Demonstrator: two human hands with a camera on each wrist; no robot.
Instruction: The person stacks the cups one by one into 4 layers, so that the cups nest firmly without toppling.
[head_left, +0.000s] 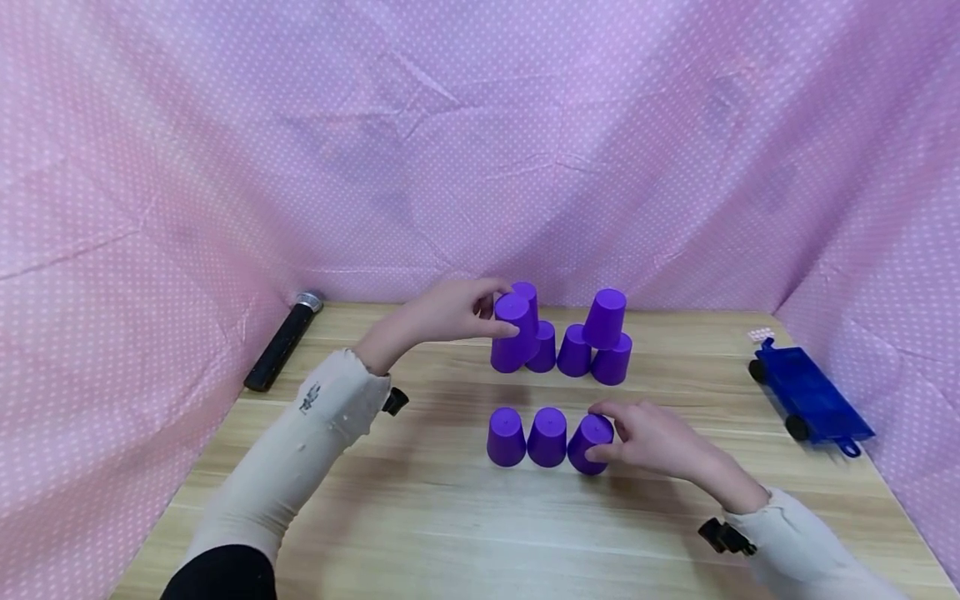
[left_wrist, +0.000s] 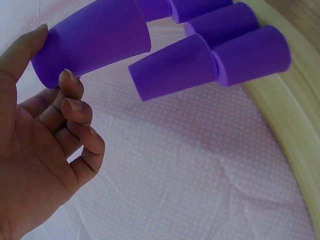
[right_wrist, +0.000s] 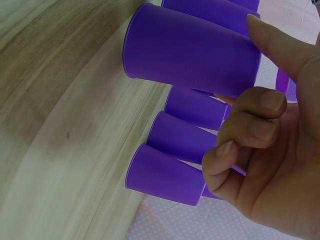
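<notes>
My left hand (head_left: 457, 310) pinches an upside-down purple cup (left_wrist: 95, 40) between thumb and fingers, and the remaining fingers curl loosely below it. In the head view this cup overlaps the left part of a back group of purple cups. There, an upper cup (head_left: 525, 293) shows behind it, and another upper cup (head_left: 604, 319) straddles two lower ones (head_left: 573, 350). Closer to me, three upside-down cups form a row. My right hand (head_left: 652, 437) grips the rightmost cup (right_wrist: 192, 50) near its closed end. Beside it stand the middle cup (head_left: 547, 437) and the left cup (head_left: 506, 437).
A black microphone (head_left: 283, 343) lies at the table's left edge. On the right is a blue toy cart (head_left: 810, 393) with black wheels, and a small pink-and-white item (head_left: 761, 334) lies behind it. Pink dotted cloth (head_left: 480, 150) hangs around the wooden table (head_left: 420, 533).
</notes>
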